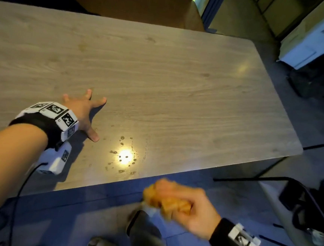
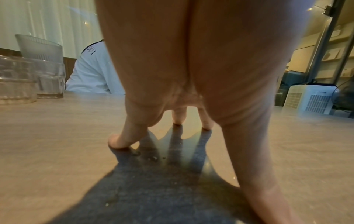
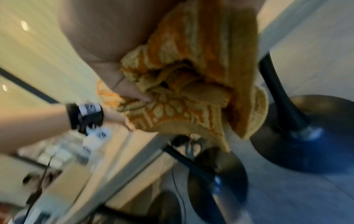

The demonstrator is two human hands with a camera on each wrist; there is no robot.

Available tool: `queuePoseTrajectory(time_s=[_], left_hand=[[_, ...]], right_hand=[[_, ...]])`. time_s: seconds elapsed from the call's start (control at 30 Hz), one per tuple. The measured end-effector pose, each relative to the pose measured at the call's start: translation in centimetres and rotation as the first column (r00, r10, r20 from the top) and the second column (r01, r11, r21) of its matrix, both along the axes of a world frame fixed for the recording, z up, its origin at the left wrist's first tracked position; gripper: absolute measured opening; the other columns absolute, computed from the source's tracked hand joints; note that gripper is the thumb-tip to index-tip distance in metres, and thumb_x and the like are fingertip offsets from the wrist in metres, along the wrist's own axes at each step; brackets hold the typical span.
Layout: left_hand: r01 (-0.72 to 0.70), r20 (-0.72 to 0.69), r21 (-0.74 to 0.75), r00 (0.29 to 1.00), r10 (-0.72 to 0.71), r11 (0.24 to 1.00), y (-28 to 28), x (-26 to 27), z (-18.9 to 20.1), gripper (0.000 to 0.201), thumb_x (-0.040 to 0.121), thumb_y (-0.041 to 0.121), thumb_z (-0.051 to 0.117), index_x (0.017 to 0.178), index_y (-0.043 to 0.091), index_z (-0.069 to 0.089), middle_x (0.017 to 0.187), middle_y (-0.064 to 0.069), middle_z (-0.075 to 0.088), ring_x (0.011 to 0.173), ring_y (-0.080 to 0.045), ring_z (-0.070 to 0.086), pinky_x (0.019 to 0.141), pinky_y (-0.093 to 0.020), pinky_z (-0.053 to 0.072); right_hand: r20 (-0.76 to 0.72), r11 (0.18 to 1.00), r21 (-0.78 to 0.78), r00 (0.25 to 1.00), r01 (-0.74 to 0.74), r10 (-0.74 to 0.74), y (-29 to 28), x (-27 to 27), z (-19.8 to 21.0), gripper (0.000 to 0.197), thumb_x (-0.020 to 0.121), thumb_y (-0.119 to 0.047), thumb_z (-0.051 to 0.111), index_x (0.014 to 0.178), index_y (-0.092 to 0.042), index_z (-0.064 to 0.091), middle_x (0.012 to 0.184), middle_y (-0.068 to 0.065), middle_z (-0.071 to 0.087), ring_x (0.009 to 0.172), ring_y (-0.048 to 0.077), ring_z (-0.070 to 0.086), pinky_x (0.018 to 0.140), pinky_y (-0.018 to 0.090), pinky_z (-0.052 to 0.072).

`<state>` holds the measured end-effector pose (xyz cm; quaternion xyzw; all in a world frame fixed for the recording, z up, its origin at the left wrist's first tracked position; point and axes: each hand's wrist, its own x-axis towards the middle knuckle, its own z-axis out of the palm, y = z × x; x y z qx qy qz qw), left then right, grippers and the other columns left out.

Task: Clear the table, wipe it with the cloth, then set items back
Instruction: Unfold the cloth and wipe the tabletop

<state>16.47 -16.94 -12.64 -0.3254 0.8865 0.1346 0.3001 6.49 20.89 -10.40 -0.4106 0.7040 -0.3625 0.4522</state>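
One wooden table (image 1: 162, 68), one orange cloth (image 3: 191, 94), two hands, left hand (image 1: 83, 112) and right hand (image 1: 192, 212), two clear glasses (image 2: 28, 78) (left wrist view only), several water droplets (image 1: 123, 154)

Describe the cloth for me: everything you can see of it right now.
The cloth is orange-yellow with a paler woven pattern of ovals and stripes, and looks thick like terry. It is bunched into a wad, and the right hand grips it with thumb and fingers curled into its folds; one loose end hangs below. It is held in the air off the near edge of the table, apart from the top.
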Motion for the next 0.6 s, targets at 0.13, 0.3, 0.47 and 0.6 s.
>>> queuePoseTrajectory(time_s=[0.13,0.3,0.47,0.6], left_hand=[[-0.030,-0.020,-0.001,0.999,0.030,1.000,0.4,0.2,0.5,0.136,0.050,0.062,0.086,0.154,0.038,0.002,0.163,-0.011,-0.008,0.147,-0.041,0.014,0.118,-0.056,0.007],[-0.093,-0.173,0.090,0.979,0.108,0.992,-0.2,2.8,0.0,0.124,0.056,0.051,0.089,0.155,0.032,0.017,0.163,-0.007,0.006,0.147,-0.039,0.014,0.120,-0.050,0.014],[-0.158,-0.271,0.016,0.950,0.156,0.987,-3.8,6.3,0.1,0.112,0.062,0.047,0.087,0.153,0.028,0.023,0.162,-0.008,0.015,0.144,-0.033,0.028,0.113,-0.045,0.033],[-0.203,-0.198,0.037,0.958,0.206,0.979,-4.7,8.2,-1.4,0.106,0.065,0.061,0.078,0.152,0.032,0.026,0.163,-0.011,0.009,0.146,-0.041,0.017,0.116,-0.051,0.025]], right_hand=[[-0.165,0.972,-0.113,0.960,0.207,-0.224,-5.9,-3.7,-0.5,0.063,0.082,-0.021,0.057,0.141,-0.041,0.045,0.140,0.000,0.054,0.126,0.014,0.053,0.108,0.036,0.042],[-0.678,0.969,0.205,0.734,0.135,0.041,-12.9,-0.1,-5.6,0.072,0.085,-0.048,0.036,0.153,-0.038,0.015,0.164,-0.006,-0.003,0.150,0.022,-0.011,0.119,0.052,-0.009],[-0.756,0.837,0.193,0.466,-0.512,0.459,-11.4,5.0,-6.5,0.068,0.093,-0.049,0.047,0.153,-0.034,0.019,0.164,0.000,0.006,0.150,0.028,-0.003,0.119,0.054,-0.005],[-0.754,0.856,0.255,0.462,-0.449,0.467,-14.0,-0.8,-5.9,0.072,0.094,-0.068,0.024,0.155,-0.032,0.014,0.164,-0.001,0.003,0.150,0.023,-0.002,0.119,0.057,0.006]])
